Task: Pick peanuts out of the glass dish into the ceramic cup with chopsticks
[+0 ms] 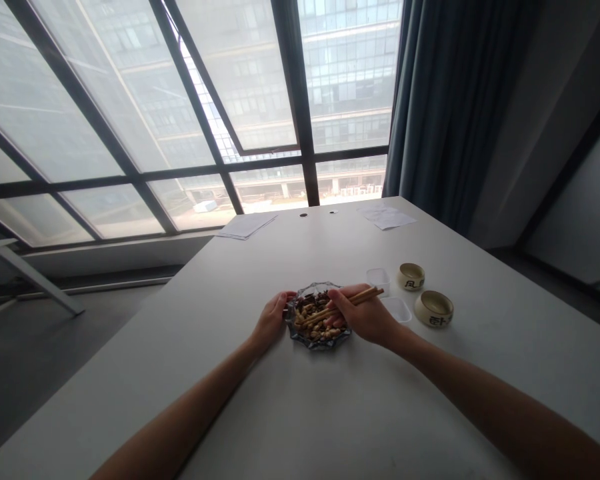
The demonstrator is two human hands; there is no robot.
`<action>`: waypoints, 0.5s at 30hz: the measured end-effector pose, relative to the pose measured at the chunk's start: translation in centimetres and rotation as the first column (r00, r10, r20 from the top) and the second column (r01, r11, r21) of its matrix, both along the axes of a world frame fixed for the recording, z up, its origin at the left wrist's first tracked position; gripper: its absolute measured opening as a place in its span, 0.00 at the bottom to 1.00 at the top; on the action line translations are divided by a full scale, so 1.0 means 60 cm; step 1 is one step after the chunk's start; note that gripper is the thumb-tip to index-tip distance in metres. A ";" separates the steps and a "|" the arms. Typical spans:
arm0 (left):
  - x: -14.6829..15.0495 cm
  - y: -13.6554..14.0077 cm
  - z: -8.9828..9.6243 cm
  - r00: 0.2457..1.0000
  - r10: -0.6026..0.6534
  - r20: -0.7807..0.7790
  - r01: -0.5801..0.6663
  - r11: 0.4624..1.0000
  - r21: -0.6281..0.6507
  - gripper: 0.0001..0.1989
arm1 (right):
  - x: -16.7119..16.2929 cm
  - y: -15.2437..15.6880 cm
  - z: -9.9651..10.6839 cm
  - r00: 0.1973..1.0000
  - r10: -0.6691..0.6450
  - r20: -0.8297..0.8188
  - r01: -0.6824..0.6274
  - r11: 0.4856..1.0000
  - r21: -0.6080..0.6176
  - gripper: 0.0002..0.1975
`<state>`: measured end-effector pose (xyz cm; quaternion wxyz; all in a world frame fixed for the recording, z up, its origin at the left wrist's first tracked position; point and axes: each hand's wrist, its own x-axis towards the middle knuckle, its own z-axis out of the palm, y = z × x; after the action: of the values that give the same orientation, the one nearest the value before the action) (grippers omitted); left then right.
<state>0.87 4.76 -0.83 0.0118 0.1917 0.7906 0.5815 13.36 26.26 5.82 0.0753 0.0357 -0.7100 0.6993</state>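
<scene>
A scalloped clear glass bowl (316,345) stands on the white table, holding a mix of brown, tan and dark pieces (307,308) that look like nuts or dried bits. My left hand (269,321) grips the bowl's left rim, its fingers partly hidden behind the glass. Above the bowl's right side, my right hand (367,317) is closed around a pair of wooden chopsticks (370,293). Their tips point down and left into the pieces; whether they pinch one is too small to tell.
Two small clear plastic containers (400,311) sit just beyond my right hand. To their right are a cream ceramic bowl with dark characters (434,310) and a similar one (411,277) behind it. Papers (247,226) and a crumpled sheet (387,217) lie at the far table end, near windows.
</scene>
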 end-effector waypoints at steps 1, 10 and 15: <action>0.000 0.000 0.000 1.000 -0.004 0.002 0.004 1.000 0.000 0.26 | -0.001 0.003 0.002 1.000 -0.021 -0.010 0.021 1.000 0.001 0.24; 0.000 0.001 0.002 1.000 0.010 -0.011 -0.010 1.000 -0.008 0.25 | 0.011 0.033 0.044 0.996 -0.028 -0.090 0.039 0.992 0.122 0.21; 0.005 0.002 0.008 1.000 0.020 -0.022 -0.020 0.999 -0.025 0.25 | 0.025 0.019 0.048 0.992 0.117 -0.047 -0.110 0.985 0.134 0.19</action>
<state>1.18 4.89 -0.37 -0.0001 0.1899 0.7998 0.5695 14.88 27.39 8.70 0.0522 0.0999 -0.7489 0.6530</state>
